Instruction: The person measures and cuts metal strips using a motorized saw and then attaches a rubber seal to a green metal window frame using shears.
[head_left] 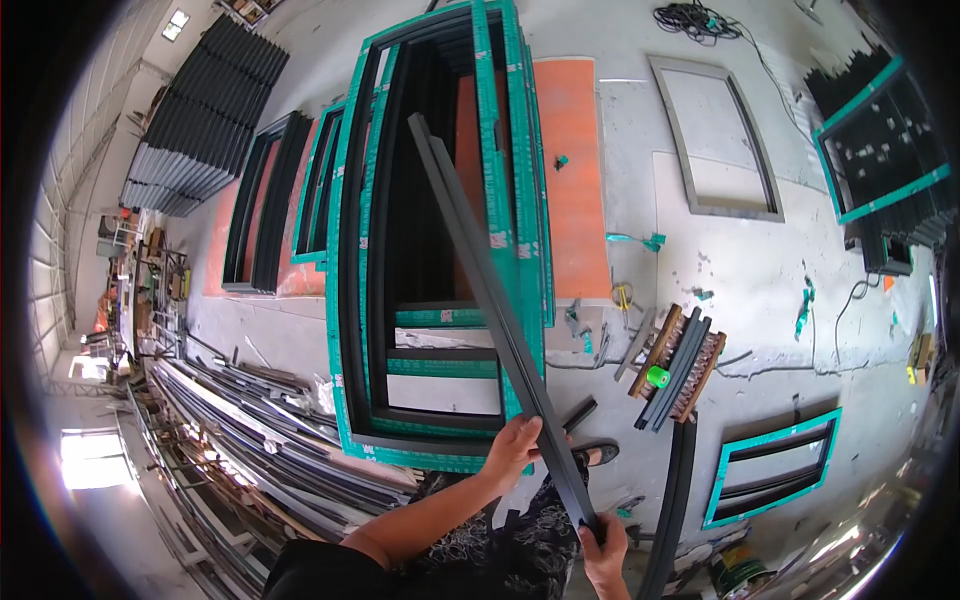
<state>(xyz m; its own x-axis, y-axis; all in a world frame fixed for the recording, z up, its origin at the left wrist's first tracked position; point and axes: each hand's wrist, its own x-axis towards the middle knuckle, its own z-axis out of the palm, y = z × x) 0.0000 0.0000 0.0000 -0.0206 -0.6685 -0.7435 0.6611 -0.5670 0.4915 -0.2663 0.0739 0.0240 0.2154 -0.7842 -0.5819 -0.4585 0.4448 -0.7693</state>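
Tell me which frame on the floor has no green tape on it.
The grey frame at the upper right, lying alone on bare concrete. The other frames have green tape on their edges.

On the concrete floor (760, 260) lies a stack of dark frames with teal tape (440, 250). A grey frame (715, 140) lies apart at the right. Near it, short profiles rest on a wooden block (680, 365), and black cables (695, 20) lie beyond.
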